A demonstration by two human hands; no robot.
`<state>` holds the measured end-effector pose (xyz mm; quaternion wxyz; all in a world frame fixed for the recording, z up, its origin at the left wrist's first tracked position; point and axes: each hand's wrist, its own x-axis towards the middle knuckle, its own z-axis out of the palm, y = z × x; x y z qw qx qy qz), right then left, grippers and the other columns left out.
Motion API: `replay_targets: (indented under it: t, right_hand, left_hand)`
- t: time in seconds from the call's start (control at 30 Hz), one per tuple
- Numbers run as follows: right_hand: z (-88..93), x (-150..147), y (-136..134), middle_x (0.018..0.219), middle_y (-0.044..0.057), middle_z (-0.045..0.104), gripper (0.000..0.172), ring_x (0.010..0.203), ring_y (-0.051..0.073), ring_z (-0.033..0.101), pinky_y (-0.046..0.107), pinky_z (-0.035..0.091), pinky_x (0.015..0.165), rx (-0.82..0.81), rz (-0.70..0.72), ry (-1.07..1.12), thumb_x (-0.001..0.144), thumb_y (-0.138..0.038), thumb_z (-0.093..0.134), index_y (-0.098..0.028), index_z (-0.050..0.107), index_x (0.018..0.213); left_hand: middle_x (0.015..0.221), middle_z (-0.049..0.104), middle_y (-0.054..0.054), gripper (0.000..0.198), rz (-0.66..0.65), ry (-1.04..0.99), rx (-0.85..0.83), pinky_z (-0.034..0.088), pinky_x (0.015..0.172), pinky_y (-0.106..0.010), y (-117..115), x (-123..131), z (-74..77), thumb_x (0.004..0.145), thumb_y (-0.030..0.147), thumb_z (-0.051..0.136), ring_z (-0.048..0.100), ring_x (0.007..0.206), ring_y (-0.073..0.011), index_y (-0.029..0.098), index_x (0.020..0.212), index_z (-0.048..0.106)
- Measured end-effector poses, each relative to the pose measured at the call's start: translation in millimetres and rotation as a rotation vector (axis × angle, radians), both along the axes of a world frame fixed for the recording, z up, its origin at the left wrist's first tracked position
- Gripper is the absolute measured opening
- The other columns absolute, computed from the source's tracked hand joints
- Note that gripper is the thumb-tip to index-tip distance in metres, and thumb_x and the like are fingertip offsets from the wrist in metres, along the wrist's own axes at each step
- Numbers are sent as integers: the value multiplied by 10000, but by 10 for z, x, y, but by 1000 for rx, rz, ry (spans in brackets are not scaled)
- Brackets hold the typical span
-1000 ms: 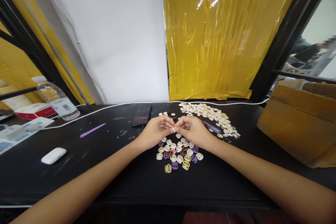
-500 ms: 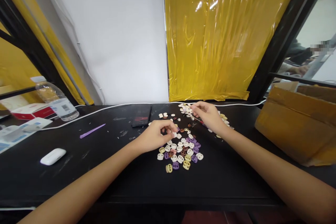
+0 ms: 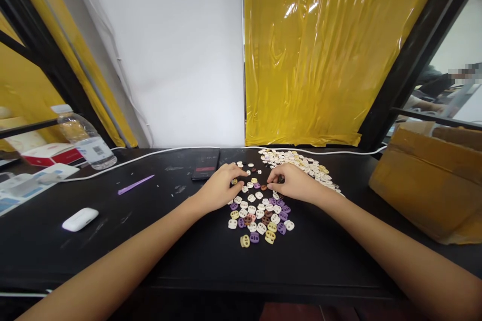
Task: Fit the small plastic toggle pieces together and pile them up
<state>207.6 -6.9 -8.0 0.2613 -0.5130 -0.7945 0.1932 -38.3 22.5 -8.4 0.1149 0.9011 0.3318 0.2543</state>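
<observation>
My left hand [image 3: 220, 188] is over the left side of the scattered pieces. Its index finger reaches toward a small white two-holed piece [image 3: 248, 173], thumb apart, with nothing visible between them. Opposite it, my right hand [image 3: 295, 183] is curled, thumb and index fingertips close together beside a brown two-holed piece [image 3: 263, 187]. Whatever those fingertips hold is too small to make out. Nearer me lie several loose plastic pieces shaped like cord locks: white, purple [image 3: 254, 237], yellow [image 3: 270, 236] and brown. Behind my right hand spreads a pile of mostly white pieces [image 3: 301, 160].
A black phone [image 3: 205, 164] lies behind my left hand. Leftward are a purple pointed strip [image 3: 135, 185], a white earbud case [image 3: 80, 219], a water bottle [image 3: 88, 140] and a red-and-white box [image 3: 52, 154]. A cardboard box [image 3: 425, 185] stands right; a white cable [image 3: 176, 149] runs along the back.
My right hand has come nearer me from the back pile, uncovering more of it. My left index finger has straightened, and the white piece at its fingertips is no longer between them.
</observation>
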Motion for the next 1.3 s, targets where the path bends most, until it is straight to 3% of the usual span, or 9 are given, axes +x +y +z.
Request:
replay_targets:
  t: [0.17, 0.33, 0.47, 0.63, 0.8, 0.93, 1.1, 1.2, 1.3]
  right_hand:
    - [-56, 10, 29, 687, 13, 705, 82, 621, 168, 630, 277, 455, 584, -25, -25, 55, 740, -153, 640, -204, 703, 725]
    - [-76, -28, 16, 705, 8, 675, 87, 630, 151, 584, 268, 426, 593, 51, -11, 81, 746, -133, 633, -201, 652, 695]
    - [-57, -62, -6, 722, 5, 655, 52, 637, 147, 569, 267, 417, 590, 117, -61, 100, 780, -164, 614, -202, 625, 746]
    - [-37, -55, 0, 740, 14, 668, 39, 669, 158, 606, 285, 459, 632, 155, -99, 204, 794, -172, 594, -196, 621, 808]
    - [-19, -43, 5, 835, 44, 720, 135, 742, 189, 641, 330, 492, 702, 247, -142, 227, 831, -204, 568, -195, 696, 872]
    - [31, -4, 10, 961, 63, 747, 178, 850, 219, 662, 364, 498, 778, 329, -184, 231, 854, -214, 558, -204, 726, 910]
    - [67, 147, 86, 976, 80, 754, 212, 860, 239, 670, 376, 499, 792, 376, -305, 275, 857, -242, 560, -190, 724, 981]
    - [42, 230, 146, 937, 89, 753, 229, 827, 234, 676, 361, 504, 767, 353, -354, 314, 859, -267, 554, -166, 718, 981]
    - [-2, 269, 194, 926, 90, 753, 224, 817, 225, 684, 345, 506, 752, 337, -349, 336, 856, -267, 553, -160, 715, 970]
  left_hand:
    - [1181, 609, -105, 330, -58, 57, -30, 417, 1033, -468, -97, 93, -2, 954, 269, 500, 530, 1151, -269, 225, 1248, 645]
    - [1175, 605, -106, 325, -85, 84, 1, 411, 1027, -452, -116, 119, 27, 964, 237, 463, 519, 1137, -267, 211, 1220, 660]
    - [1121, 636, -95, 339, 10, 44, 19, 430, 990, -433, -45, 42, 87, 917, 133, 448, 540, 1074, -252, 184, 1173, 665]
    - [1006, 698, -70, 325, 137, 90, 27, 465, 926, -417, 66, -88, 173, 795, 39, 472, 597, 981, -250, 176, 977, 705]
    - [1004, 686, -83, 397, 249, 118, 89, 481, 912, -425, 166, -198, 161, 784, 32, 444, 606, 985, -263, 181, 1051, 698]
    - [1107, 663, -104, 415, 246, 116, 86, 435, 1010, -469, 201, -228, 98, 831, 52, 431, 556, 1084, -278, 162, 1145, 678]
    - [1208, 636, -78, 415, 145, 77, 63, 418, 1044, -479, 162, -182, 54, 851, 73, 439, 521, 1124, -265, 204, 1162, 680]
    - [1191, 650, -77, 454, 155, 64, 89, 427, 1040, -463, 175, -207, 117, 818, 31, 414, 538, 1123, -264, 202, 1133, 693]
    - [1134, 677, -103, 457, 244, 60, 121, 438, 1025, -455, 250, -323, 239, 774, 7, 410, 573, 1105, -272, 167, 1079, 711]
